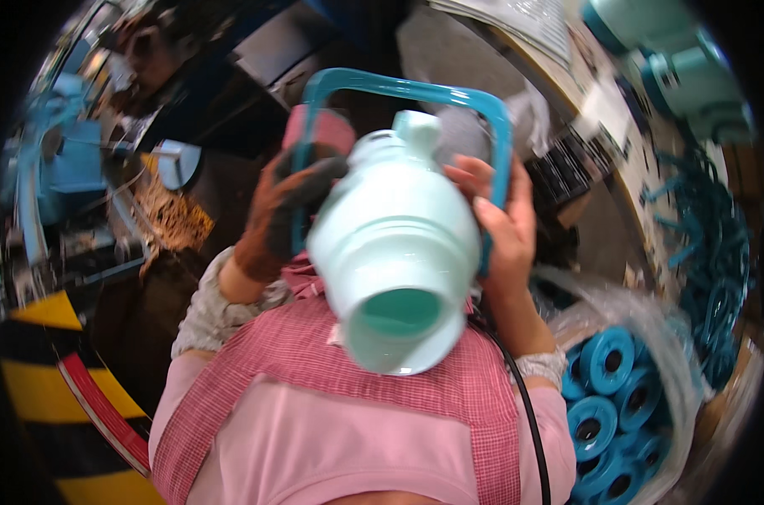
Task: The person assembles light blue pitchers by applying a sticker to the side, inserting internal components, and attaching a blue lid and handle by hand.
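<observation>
In front of my chest is a pale mint plastic jug (399,219), tilted so its wide open mouth faces me. A teal U-shaped handle (407,87) arches over its far end, one leg down each side. My left hand (285,202), in a brown and dark grey glove, is closed around the left leg of the handle, its fingers against the jug's side. My bare right hand (504,219) grips the right leg of the handle, with the thumb close to the jug wall. Whether the handle's ends are fixed to the jug is hidden.
A clear plastic bag (685,370) of several teal ring-shaped parts (611,360) stands at lower right. Several teal handles (710,252) lie heaped on the right bench. Mint jugs (697,84) stand at upper right. Blue machinery (75,160) and black-yellow floor striping (37,391) are left.
</observation>
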A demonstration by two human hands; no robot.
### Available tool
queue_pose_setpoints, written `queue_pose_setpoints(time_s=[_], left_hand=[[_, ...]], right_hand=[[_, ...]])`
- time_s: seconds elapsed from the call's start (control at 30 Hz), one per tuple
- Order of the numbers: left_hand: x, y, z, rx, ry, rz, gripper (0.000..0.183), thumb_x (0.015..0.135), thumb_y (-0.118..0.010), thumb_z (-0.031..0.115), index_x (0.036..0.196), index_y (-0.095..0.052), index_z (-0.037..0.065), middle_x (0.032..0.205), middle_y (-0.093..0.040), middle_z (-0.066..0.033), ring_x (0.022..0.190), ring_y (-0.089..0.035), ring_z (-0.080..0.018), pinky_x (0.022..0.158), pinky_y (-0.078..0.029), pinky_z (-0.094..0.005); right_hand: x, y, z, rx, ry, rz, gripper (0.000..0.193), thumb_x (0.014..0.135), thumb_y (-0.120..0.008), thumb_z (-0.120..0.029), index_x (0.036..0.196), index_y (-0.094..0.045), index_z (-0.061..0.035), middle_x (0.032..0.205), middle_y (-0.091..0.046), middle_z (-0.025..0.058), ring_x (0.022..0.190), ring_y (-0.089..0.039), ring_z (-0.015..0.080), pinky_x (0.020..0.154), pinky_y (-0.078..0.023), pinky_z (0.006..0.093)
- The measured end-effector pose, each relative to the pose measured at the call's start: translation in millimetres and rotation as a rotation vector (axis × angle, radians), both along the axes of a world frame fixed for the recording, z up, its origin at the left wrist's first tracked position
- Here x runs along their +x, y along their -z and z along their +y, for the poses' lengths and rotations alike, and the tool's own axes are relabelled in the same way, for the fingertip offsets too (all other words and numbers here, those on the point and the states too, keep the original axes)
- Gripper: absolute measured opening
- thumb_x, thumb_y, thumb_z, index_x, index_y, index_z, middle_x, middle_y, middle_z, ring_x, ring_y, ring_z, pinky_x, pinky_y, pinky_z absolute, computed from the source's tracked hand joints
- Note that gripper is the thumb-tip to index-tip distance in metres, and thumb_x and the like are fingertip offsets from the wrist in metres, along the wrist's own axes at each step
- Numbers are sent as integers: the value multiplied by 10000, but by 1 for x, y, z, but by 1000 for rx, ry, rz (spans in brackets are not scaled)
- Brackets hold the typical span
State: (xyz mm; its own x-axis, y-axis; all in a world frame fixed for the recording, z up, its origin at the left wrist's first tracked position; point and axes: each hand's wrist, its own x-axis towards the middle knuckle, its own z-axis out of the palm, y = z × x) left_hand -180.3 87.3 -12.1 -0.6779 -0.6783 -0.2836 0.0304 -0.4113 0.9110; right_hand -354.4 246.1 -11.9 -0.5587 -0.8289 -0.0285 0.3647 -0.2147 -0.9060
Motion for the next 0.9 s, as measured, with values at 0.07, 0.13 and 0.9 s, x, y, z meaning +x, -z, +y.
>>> queue_pose_setpoints(time_s=[0.07,0.13,0.9], left_hand=[[-6,-4,3,-24,35,96,340,822,-618,330,980,-574,32,814,-570,-27,685,-523,-84,593,-434,-188],[-8,0,2,-47,144,106,343,816,-628,318,1005,-568,38,790,-546,-9,672,-493,-75,575,-413,-190],[-1,-52,-49,-1085,-54,553,327,861,-521,233,1110,-509,21,1061,-538,-112,960,-539,-186,857,-421,-303]], right_hand=[[-5,2,-2,-1,47,-89,622,777,-433,-27,1348,-187,1,1138,-519,205,1068,-522,273,964,-378,374],[-14,4,4,31,-15,-12,592,782,-446,-48,1331,-233,9,1102,-540,206,1036,-536,264,946,-389,370],[-58,3,-87,-393,138,904,461,911,-408,-428,1073,-520,-11,986,-597,142,1024,-523,243,857,-409,347]])
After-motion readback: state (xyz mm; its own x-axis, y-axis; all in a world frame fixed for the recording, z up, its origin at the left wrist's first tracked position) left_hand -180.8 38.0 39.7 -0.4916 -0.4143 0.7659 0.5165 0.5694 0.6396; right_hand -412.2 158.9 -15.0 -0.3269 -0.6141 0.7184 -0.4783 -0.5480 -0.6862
